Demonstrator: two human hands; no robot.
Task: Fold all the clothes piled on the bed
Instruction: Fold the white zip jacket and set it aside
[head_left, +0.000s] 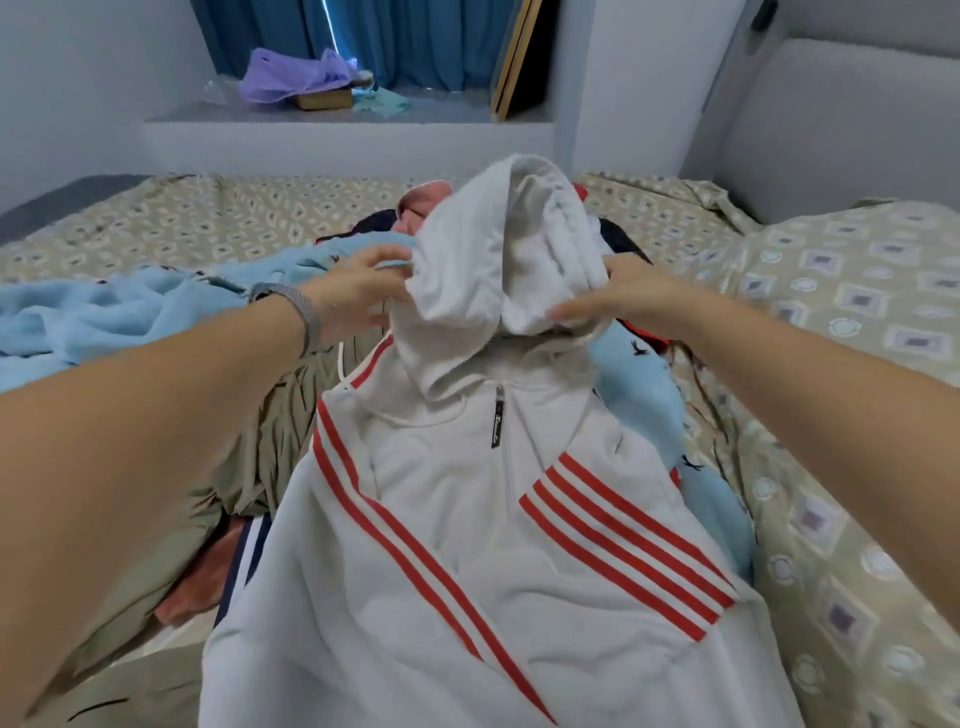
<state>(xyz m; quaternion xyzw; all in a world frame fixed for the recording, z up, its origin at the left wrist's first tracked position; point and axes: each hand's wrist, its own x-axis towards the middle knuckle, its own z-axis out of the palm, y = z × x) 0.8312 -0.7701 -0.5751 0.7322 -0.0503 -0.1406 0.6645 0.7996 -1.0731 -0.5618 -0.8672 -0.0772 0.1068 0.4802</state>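
White hoodie (467, 545) with red diagonal stripes, spread front-up over the clothes pile on the bed (857, 415), zip pull at the collar; its body fills the view from centre to 6 o'clock. The hood (488, 260) stands raised at 12 o'clock of the garment, held between both hands. Left hand (358, 291), at 9 o'clock of the hood, with fingers curled around the hood's left edge and a grey band on the wrist. Right hand (628, 296), at 3 o'clock of the hood, thumb reaching under the hood's lower fold, fingers closed on the bunched cloth above. Light blue blanket (104, 317) lies at 9 o'clock, with a further blue piece showing just beside the hoodie at 3 o'clock. An olive garment (270, 431) lies under the hoodie's left shoulder, beside a pink and a navy piece at 7 o'clock. Dark clothes show behind the hood. On the window ledge at 11 o'clock sits a purple bag (291, 78) before a blue curtain (415, 36)
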